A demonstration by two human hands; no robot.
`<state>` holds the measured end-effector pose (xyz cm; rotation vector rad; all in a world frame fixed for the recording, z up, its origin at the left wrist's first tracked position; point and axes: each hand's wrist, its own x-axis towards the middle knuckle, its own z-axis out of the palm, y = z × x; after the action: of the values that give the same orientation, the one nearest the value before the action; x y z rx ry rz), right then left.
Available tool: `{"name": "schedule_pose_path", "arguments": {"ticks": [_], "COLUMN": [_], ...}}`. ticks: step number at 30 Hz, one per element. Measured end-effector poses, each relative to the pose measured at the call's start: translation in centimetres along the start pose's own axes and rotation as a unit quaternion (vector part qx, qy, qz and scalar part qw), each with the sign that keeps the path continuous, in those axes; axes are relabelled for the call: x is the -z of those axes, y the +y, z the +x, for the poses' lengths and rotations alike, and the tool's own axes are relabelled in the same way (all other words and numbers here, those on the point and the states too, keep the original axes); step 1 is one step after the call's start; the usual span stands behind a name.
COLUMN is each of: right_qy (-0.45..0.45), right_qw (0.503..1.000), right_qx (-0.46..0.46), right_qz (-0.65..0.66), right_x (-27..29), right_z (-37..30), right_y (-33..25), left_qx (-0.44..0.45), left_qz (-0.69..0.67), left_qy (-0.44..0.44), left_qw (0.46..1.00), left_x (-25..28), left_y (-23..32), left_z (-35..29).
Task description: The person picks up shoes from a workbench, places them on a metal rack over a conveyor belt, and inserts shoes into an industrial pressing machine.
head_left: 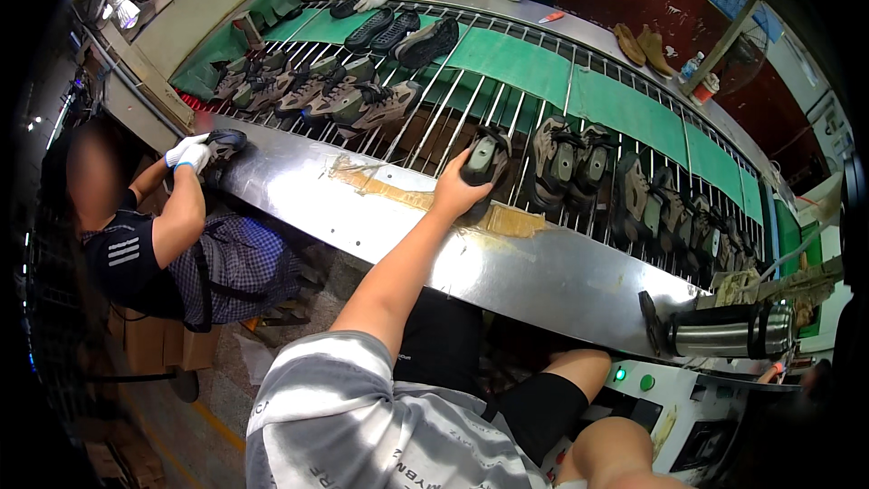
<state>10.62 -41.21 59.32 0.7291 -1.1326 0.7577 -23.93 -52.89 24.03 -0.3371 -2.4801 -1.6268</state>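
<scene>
My left arm reaches forward over the metal edge of the roller conveyor. My left hand [461, 185] is closed around a dark grey-brown shoe [489, 159], gripping it from its left side, with the opening and pale insole facing up. The shoe is at the near edge of the metal bars. Just right of it, a pair of similar shoes [563, 163] rests on the bars. My right hand does not show; only bare skin of a limb appears at the bottom right.
More shoes [312, 95] line the rack at left and others [674, 208] at right. A green belt [516, 68] runs behind. A steel flask [724, 330] lies at the near right. At left, a co-worker's gloved hands [188, 154] hold a shoe; two people work across the far side.
</scene>
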Motion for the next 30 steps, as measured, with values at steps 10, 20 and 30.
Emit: {"name": "schedule_pose_path", "arguments": {"ticks": [10, 20, 30], "right_qy": [-0.318, -0.582, -0.580], "right_qw": [0.740, 0.691, 0.687], "right_qx": [-0.583, -0.386, -0.399], "right_qz": [-0.108, -0.185, -0.176], "right_x": [-6.5, -5.5, -6.1], "right_z": [-28.0, -46.7, -47.1], "right_y": [15.9, 20.2, 21.5], "left_qx": [-0.051, -0.052, -0.112], "left_qz": [0.008, 0.231, 0.594], "left_qy": [-0.052, -0.365, 0.166], "left_qw": [0.997, 0.901, 0.779], "left_x": [-5.4, 4.1, 3.0], "left_y": [-5.1, -7.5, -18.5], "left_z": [5.6, 17.6, 41.3]}}
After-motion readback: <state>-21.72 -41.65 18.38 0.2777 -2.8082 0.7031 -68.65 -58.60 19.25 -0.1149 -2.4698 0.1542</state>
